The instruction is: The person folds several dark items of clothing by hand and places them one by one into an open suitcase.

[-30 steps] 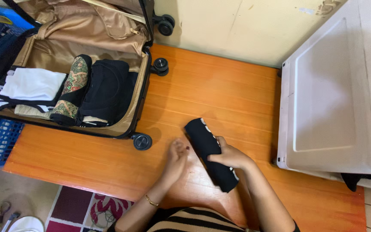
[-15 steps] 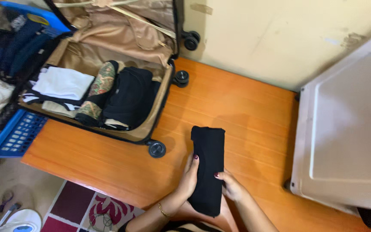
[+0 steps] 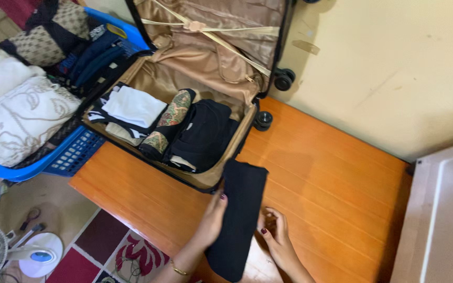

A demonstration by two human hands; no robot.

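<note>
An open suitcase [image 3: 205, 78] with tan lining fills the upper middle of the frame, packed with a white folded cloth [image 3: 135, 106], a patterned roll [image 3: 166, 123] and black clothes [image 3: 203, 133]. At the left, a blue basket [image 3: 66, 157] holds pale linens [image 3: 17, 118]. A white fan [image 3: 6, 254] stands at the lower left.

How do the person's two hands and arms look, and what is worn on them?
Both forearms are bare, with no sleeves in view. The left hand has dark red polish on its nails and a thin gold bracelet at the wrist. The right hand has the same dark polish; no ring or watch shows.
</note>
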